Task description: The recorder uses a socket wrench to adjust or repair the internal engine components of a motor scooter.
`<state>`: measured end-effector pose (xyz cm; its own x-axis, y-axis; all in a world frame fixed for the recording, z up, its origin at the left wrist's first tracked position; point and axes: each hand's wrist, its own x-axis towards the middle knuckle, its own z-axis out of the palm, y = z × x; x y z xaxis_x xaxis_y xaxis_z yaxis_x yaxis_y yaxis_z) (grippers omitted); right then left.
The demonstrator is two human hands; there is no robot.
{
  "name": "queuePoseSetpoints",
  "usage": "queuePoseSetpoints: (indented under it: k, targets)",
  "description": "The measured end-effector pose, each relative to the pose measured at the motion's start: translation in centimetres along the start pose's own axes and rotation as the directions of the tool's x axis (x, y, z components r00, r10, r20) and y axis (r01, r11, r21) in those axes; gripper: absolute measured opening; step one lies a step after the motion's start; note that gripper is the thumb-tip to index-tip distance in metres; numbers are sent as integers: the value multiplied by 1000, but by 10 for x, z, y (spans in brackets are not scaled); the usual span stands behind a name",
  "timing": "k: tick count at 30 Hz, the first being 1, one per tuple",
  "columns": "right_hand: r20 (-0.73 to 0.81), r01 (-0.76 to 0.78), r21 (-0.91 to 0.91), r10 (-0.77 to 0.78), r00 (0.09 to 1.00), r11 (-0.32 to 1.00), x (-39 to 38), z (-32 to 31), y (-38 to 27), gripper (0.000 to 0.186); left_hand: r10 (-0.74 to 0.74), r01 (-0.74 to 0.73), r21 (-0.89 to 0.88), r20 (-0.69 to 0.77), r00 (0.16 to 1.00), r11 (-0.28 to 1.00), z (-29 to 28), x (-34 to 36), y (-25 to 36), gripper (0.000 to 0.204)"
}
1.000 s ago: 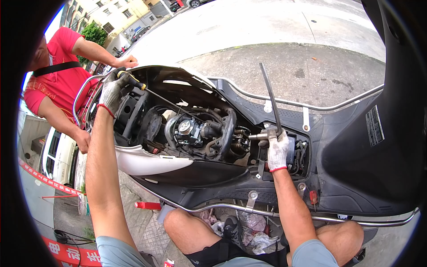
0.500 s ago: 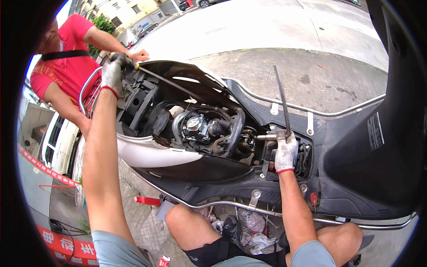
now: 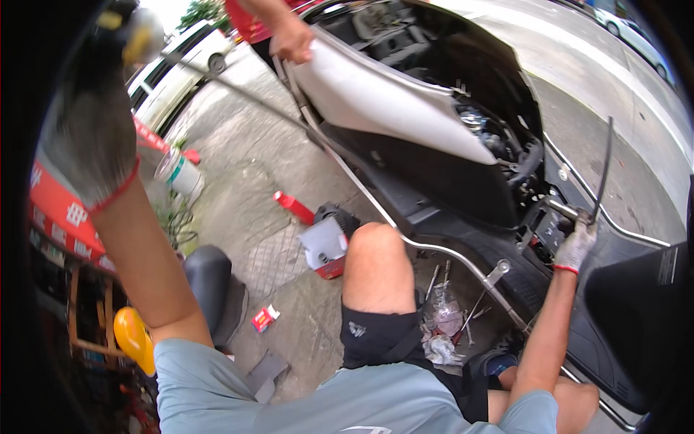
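My left hand (image 3: 94,148), in a grimy glove, is raised at the upper left, blurred, closed round a long screwdriver-like tool with a yellow-and-black handle (image 3: 141,40); its thin shaft slants rightward across the view. My right hand (image 3: 575,246), also gloved, grips a long dark bar (image 3: 606,166) joined to a silver socket piece (image 3: 562,207) at the open floorboard compartment of a scooter. The scooter's white side panel (image 3: 390,94) runs beside its exposed engine (image 3: 477,123), mostly shadowed. A co-worker's hand (image 3: 293,40) holds the panel's rear edge.
A white bucket (image 3: 181,173), red bottle (image 3: 293,206), open box (image 3: 322,249), small red packet (image 3: 264,318) and black seat (image 3: 210,289) lie at my left. Loose tools (image 3: 466,325) and crumpled plastic are by my legs. A white van (image 3: 181,61) stands behind.
My view has swung leftward. My left hand and its tool have moved up and away from the engine bay. My right hand remains on the bar at the floorboard compartment.
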<state>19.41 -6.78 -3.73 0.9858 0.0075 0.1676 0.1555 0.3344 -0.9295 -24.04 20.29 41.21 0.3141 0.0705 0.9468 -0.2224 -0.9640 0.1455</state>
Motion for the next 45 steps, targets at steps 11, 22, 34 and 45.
queuePoseSetpoints:
  k: [11,22,34,45]
  targets:
    - [81,-55,72,49,996,996,-14,-16,-27,20,-852,833,303,-106,513,463,-32,-340,-15,43]
    - [93,-11,95,2,996,995,-28,-22,-46,17,-712,289,667,698,81,687,29,-627,21,31]
    - [32,-88,144,85,996,986,-38,-5,-43,18,-722,293,691,692,-5,660,8,-751,12,42]
    - [-56,-129,204,143,988,970,-17,-32,-27,21,-799,607,625,45,600,491,49,-402,-60,28]
